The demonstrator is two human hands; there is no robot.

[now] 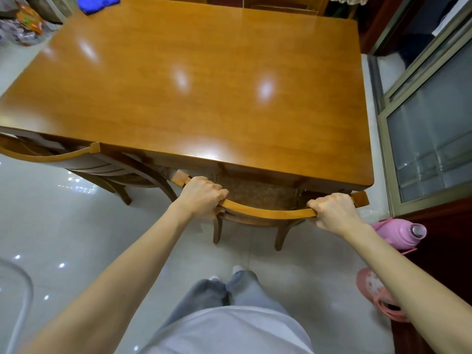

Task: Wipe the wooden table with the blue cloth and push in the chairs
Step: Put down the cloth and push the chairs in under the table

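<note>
A glossy wooden table fills the upper half of the head view. The blue cloth lies bunched at its far left corner. At the near edge a wooden chair sits with its seat mostly under the tabletop. My left hand grips the left part of its curved top rail. My right hand grips the right part of the same rail. A second chair stands to the left, tucked partly under the table.
A pink thermos and a pink slipper lie on the pale tiled floor at the right. A sliding glass door runs along the right side. Bags with packets sit at the far left. Another chair back shows beyond the table.
</note>
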